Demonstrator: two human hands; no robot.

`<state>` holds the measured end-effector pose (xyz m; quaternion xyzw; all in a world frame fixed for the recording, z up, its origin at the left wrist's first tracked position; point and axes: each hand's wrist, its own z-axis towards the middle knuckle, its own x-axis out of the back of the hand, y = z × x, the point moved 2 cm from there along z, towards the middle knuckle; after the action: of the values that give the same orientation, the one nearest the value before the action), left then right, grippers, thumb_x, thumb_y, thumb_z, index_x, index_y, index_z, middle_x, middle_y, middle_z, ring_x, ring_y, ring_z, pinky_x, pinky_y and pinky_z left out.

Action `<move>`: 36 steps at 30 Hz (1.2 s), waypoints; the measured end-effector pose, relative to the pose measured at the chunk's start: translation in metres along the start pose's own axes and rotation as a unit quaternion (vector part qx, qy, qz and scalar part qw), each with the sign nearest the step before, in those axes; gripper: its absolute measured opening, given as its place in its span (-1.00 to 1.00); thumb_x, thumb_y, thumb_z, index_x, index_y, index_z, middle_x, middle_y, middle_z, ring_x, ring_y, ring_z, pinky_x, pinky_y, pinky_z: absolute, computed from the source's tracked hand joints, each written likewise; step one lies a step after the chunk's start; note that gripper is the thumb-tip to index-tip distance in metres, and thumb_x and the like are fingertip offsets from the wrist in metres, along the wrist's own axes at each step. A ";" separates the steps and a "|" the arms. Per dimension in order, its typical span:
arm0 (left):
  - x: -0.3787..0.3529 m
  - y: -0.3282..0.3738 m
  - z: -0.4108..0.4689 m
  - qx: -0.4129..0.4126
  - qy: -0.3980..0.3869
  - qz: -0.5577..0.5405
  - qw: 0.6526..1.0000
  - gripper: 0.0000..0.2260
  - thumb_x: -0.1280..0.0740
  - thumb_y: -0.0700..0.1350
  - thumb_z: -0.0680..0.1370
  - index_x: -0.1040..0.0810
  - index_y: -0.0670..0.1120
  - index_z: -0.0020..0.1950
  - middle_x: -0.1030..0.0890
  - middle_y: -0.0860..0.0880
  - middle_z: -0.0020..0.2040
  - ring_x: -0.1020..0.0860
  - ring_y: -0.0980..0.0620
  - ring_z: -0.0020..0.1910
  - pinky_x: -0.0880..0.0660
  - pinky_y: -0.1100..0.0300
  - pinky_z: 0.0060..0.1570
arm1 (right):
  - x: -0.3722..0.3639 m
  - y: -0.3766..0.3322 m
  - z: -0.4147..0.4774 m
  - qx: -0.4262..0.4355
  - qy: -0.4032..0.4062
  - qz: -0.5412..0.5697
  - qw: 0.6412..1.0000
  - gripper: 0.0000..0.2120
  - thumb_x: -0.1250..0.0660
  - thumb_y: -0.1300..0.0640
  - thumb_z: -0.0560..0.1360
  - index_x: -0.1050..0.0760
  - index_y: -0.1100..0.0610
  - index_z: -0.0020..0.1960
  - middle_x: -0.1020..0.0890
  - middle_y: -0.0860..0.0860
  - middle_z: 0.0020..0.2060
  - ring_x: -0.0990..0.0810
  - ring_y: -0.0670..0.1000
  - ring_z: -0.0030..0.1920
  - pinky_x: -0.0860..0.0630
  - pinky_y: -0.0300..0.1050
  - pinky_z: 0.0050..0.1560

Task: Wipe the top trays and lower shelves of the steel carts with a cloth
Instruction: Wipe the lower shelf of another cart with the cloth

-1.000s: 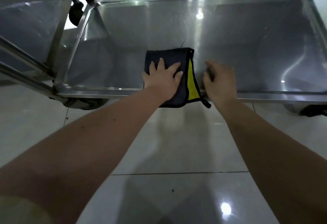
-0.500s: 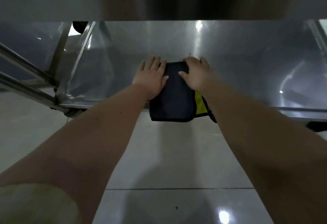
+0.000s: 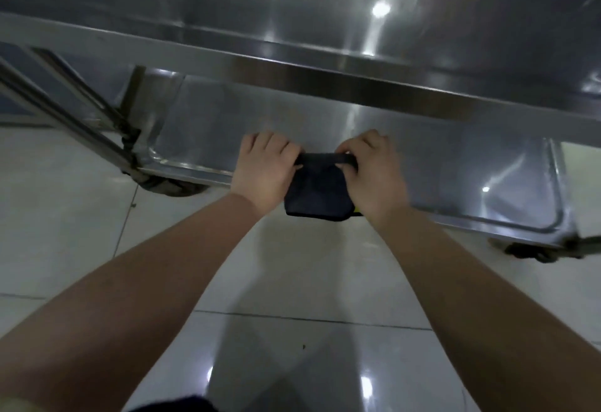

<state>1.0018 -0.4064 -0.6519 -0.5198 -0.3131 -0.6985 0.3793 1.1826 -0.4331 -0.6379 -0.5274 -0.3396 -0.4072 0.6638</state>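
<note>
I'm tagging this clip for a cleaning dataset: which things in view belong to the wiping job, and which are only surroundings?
Part of the job:
- cloth, gripped by left hand and right hand
- lower shelf
- top tray

Only surroundings:
- tiled floor
- caster

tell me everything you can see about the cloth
The cloth is dark, navy or black, soft fabric folded into a thick rectangular pad, with a sliver of yellow at its near right corner. Its far edge is bunched into a roll, pinched by the left hand at one end and the right hand at the other. It crosses the front rim of the lower shelf, its near end out over the floor. Whether it rests on the rim is unclear.
</note>
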 end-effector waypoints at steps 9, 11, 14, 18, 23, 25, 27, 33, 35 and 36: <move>0.145 -0.004 -0.040 -0.041 -0.050 -0.040 0.997 -0.74 -0.45 -0.35 0.27 -0.63 -0.23 -0.06 -0.57 -0.21 -0.14 -0.54 -0.24 -0.18 -0.29 0.00 -0.06 | 0.100 -0.108 -0.046 0.059 -0.061 -0.022 0.996 -0.75 -0.43 0.43 0.27 -0.61 0.31 -0.05 -0.61 0.23 -0.13 -0.57 0.29 -0.17 -0.52 0.06 -0.10; 0.191 0.000 -0.049 -0.010 -0.069 -0.080 0.994 -0.74 -0.48 -0.36 0.28 -0.64 -0.21 -0.05 -0.57 -0.19 -0.14 -0.55 -0.25 -0.14 -0.33 -0.02 -0.01 | 0.132 -0.131 -0.053 0.050 -0.078 -0.009 0.996 -0.77 -0.38 0.40 0.35 -0.61 0.30 0.00 -0.62 0.21 -0.08 -0.56 0.29 -0.11 -0.55 0.11 -0.05; 0.267 0.009 -0.058 0.027 -0.089 -0.121 0.988 -0.78 -0.48 -0.36 0.33 -0.67 -0.23 -0.05 -0.59 -0.19 -0.15 -0.57 -0.26 -0.15 -0.46 -0.07 -0.02 | 0.187 -0.166 -0.057 0.022 -0.157 0.007 0.987 -0.78 -0.35 0.37 0.44 -0.58 0.26 0.08 -0.59 0.17 -0.01 -0.53 0.24 0.00 -0.51 0.11 0.05; 0.383 0.012 -0.057 0.065 -0.073 -0.154 0.983 -0.80 -0.50 -0.37 0.34 -0.67 -0.27 -0.05 -0.62 -0.24 -0.14 -0.59 -0.27 -0.16 -0.49 -0.07 -0.05 | 0.276 -0.225 -0.046 0.010 -0.156 0.041 0.987 -0.79 -0.31 0.37 0.47 -0.59 0.23 0.06 -0.59 0.14 -0.04 -0.51 0.18 -0.01 -0.49 0.05 0.00; 0.539 0.001 -0.048 0.124 -0.028 -0.167 0.978 -0.80 -0.51 -0.28 0.36 -0.66 -0.22 -0.04 -0.66 -0.18 -0.14 -0.61 -0.24 -0.15 -0.46 -0.02 -0.03 | 0.399 -0.311 -0.020 0.028 -0.113 0.112 0.987 -0.80 -0.33 0.38 0.42 -0.58 0.21 0.01 -0.60 0.09 -0.07 -0.50 0.13 -0.02 -0.40 -0.06 0.04; 0.595 -0.005 -0.046 0.126 -0.001 -0.157 0.979 -0.79 -0.54 -0.29 0.32 -0.66 -0.20 -0.08 -0.65 -0.15 -0.18 -0.61 -0.20 -0.20 -0.37 0.05 -0.07 | 0.446 -0.342 -0.010 0.043 -0.112 0.127 0.985 -0.81 -0.34 0.35 0.44 -0.57 0.18 0.01 -0.59 0.05 -0.06 -0.48 0.10 0.00 -0.39 -0.07 0.06; 0.646 -0.010 -0.043 0.127 0.023 -0.147 0.981 -0.78 -0.57 -0.30 0.31 -0.66 -0.17 -0.09 -0.64 -0.12 -0.19 -0.60 -0.18 -0.21 -0.37 0.07 -0.07 | 0.492 -0.372 0.001 0.083 -0.095 0.129 0.984 -0.83 -0.38 0.36 0.42 -0.57 0.20 -0.02 -0.60 0.08 -0.10 -0.51 0.14 -0.05 -0.43 -0.01 0.01; 0.779 -0.033 -0.027 0.139 0.114 -0.039 0.983 -0.82 -0.54 -0.15 0.38 -0.65 -0.06 -0.05 -0.65 -0.01 -0.15 -0.59 -0.09 -0.15 -0.28 0.09 -0.02 | 0.588 -0.451 0.058 0.207 -0.067 0.114 0.969 -0.80 -0.39 0.36 0.36 -0.56 0.17 -0.05 -0.59 0.09 -0.13 -0.51 0.18 -0.06 -0.41 -0.03 -0.04; 0.815 -0.043 -0.029 0.159 0.128 0.007 0.979 -0.86 -0.50 -0.11 0.42 -0.64 -0.02 -0.04 -0.66 0.02 -0.13 -0.59 -0.07 -0.12 -0.26 0.10 -0.01 | 0.607 -0.481 0.081 0.262 -0.060 0.101 0.958 -0.85 -0.40 0.31 0.39 -0.56 0.16 -0.07 -0.60 0.08 -0.14 -0.49 0.18 -0.04 -0.44 0.04 -0.02; 0.832 -0.048 -0.031 0.173 0.133 0.024 0.976 -0.87 -0.49 -0.09 0.43 -0.65 -0.01 -0.05 -0.66 0.02 -0.13 -0.59 -0.07 -0.11 -0.25 0.09 -0.01 | 0.615 -0.496 0.091 0.293 -0.056 0.091 0.950 -0.88 -0.40 0.28 0.39 -0.55 0.16 -0.08 -0.60 0.08 -0.15 -0.49 0.17 -0.04 -0.44 0.05 -0.01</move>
<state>0.8023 -0.5772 0.1391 -0.3564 -0.3629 -0.6874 0.5185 1.0041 -0.5122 0.1334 -0.3600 -0.4310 -0.1977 0.8035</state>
